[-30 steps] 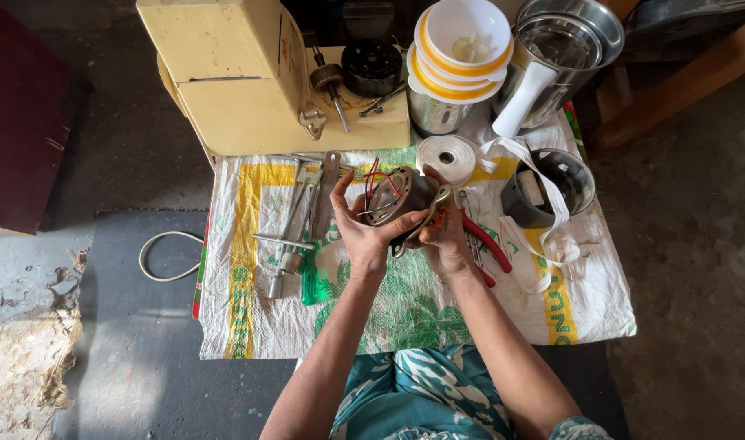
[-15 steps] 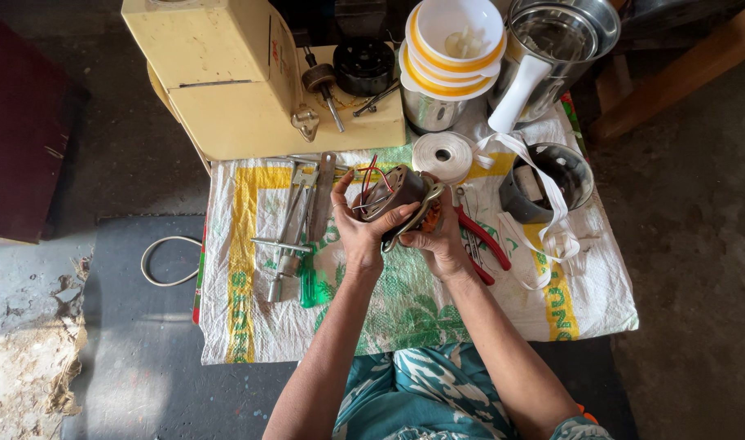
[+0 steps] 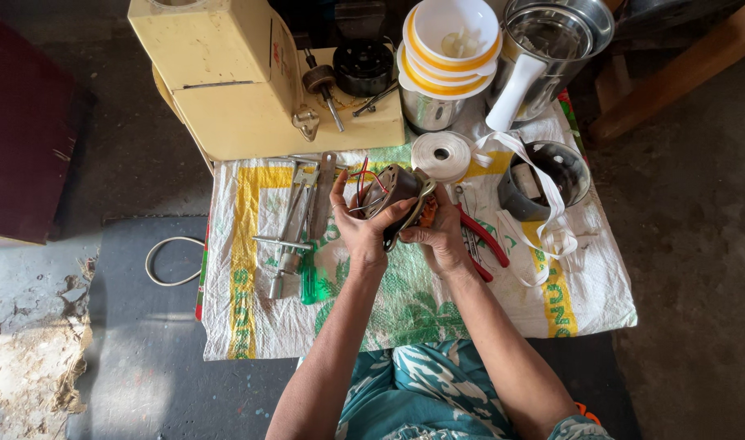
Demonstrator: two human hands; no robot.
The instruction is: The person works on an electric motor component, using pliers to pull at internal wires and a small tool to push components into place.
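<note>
The left hand (image 3: 358, 230) and right hand (image 3: 434, 236) hold the small electric motor (image 3: 393, 195), fingers clamped around its body, above the woven sack mat (image 3: 405, 305), near the white tape roll (image 3: 440, 155) and red-handled pliers (image 3: 482, 244).

Floor repair workshop: tools (image 3: 295, 220), mixer body (image 3: 250, 73)

Soft daylight, sharp, slight edge distortion

One head-worn camera looks steeply down (near arm's length) onto the floor sack (image 3: 405, 310); no second view.
</note>
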